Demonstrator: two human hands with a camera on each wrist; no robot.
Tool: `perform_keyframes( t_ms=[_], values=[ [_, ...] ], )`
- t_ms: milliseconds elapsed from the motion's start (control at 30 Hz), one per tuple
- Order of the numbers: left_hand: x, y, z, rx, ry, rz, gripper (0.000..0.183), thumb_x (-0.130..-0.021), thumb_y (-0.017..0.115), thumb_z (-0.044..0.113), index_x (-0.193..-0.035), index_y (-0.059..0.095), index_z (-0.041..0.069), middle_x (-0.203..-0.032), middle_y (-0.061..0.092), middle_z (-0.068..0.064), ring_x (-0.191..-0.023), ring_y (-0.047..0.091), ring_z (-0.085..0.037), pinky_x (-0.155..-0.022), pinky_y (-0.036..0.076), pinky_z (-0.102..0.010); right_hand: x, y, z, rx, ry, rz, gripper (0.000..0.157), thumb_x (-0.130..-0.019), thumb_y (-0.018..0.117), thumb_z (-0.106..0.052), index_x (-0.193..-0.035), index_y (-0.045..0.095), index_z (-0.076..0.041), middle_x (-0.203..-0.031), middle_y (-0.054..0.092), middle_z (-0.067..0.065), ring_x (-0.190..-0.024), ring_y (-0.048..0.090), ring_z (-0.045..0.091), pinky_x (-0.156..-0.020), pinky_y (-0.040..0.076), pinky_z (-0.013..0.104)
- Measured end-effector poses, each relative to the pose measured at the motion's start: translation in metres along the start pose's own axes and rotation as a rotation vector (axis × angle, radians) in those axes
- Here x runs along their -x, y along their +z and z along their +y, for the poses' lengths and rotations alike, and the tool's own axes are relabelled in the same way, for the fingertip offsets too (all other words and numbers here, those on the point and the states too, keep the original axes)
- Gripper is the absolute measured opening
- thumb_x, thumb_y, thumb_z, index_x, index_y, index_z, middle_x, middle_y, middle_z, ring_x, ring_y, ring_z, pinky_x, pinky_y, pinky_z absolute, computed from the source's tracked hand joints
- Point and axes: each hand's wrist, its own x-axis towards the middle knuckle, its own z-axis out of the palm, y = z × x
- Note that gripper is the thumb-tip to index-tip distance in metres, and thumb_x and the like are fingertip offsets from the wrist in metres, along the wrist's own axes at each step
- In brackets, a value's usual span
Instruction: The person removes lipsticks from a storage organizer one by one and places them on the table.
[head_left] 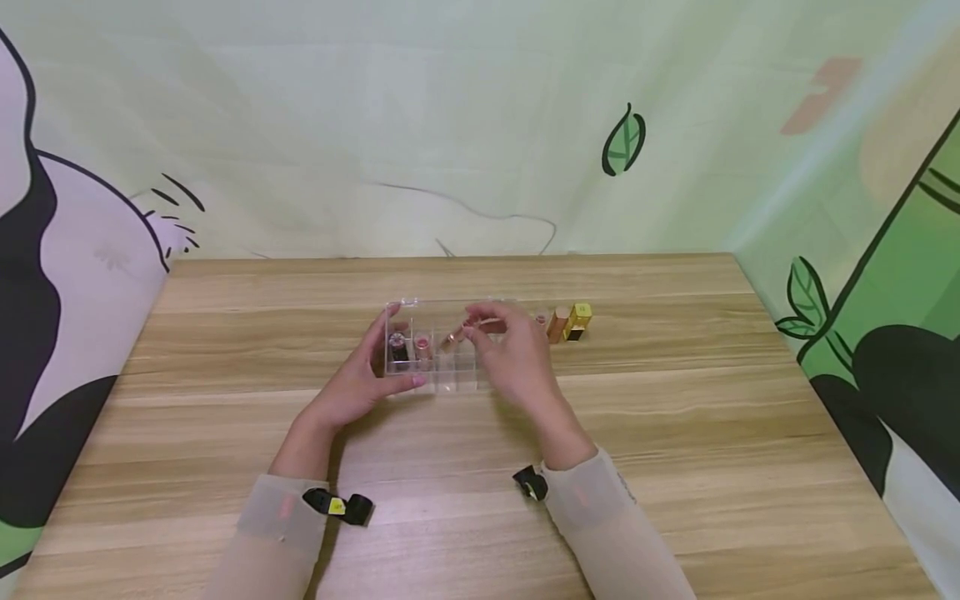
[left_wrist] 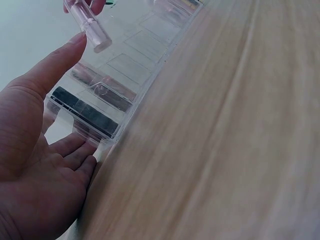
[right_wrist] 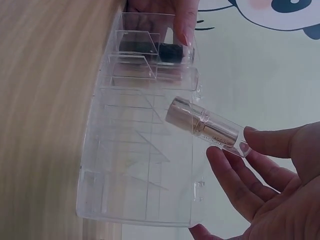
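Note:
A clear divided lipstick organizer stands on the table in front of me. My left hand grips its left end, thumb along the front and fingers round the side and back. In the left compartments stand a black lipstick and, beside it, a pinkish one. Thumb and fingertips of my right hand pinch one end of a clear-capped lipstick tube. The tube is tilted over the organizer's middle compartments, its free end pointing at the dividers.
Right of the organizer, partly behind my right hand, stand an orange-brown lipstick, a yellow and black one and a smaller pinkish one. The wooden table meets a printed backdrop at its far edge.

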Motion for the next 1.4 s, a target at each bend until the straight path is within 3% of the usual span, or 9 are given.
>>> perform_keyframes(
  t_ms=[267, 567, 1400],
  values=[
    [0.0, 0.0, 0.0, -0.003, -0.003, 0.001, 0.11, -0.083, 0.089, 0.031, -0.16, 0.015, 0.054, -0.167, 0.035, -0.007, -0.154, 0.033, -0.034, -0.127, 0.017, -0.063, -0.002, -0.007, 0.001, -0.052, -0.039, -0.014, 0.023, -0.098, 0.072, -0.012, -0.121, 0.074, -0.012, -0.111, 0.076, 0.003, -0.105, 0.071, 0.023, -0.09, 0.058, 0.04],
    [0.001, 0.0, 0.0, -0.001, -0.009, 0.005, 0.11, -0.083, 0.089, 0.031, -0.16, 0.015, 0.055, -0.166, 0.036, -0.007, -0.154, 0.033, -0.033, -0.127, 0.017, -0.062, -0.002, -0.015, -0.001, -0.06, -0.008, 0.0, 0.023, -0.098, 0.072, -0.016, -0.121, 0.073, -0.016, -0.118, 0.073, 0.0, -0.106, 0.071, 0.021, -0.082, 0.058, 0.037],
    [0.0, 0.001, 0.0, 0.008, -0.013, 0.006, 0.111, -0.082, 0.09, 0.029, -0.161, 0.015, 0.053, -0.166, 0.035, -0.008, -0.154, 0.031, -0.035, -0.127, 0.016, -0.064, -0.003, -0.033, -0.002, -0.105, -0.015, 0.025, 0.024, -0.097, 0.073, -0.012, -0.121, 0.074, -0.012, -0.117, 0.074, 0.005, -0.107, 0.072, 0.024, -0.084, 0.059, 0.037]
  ],
)
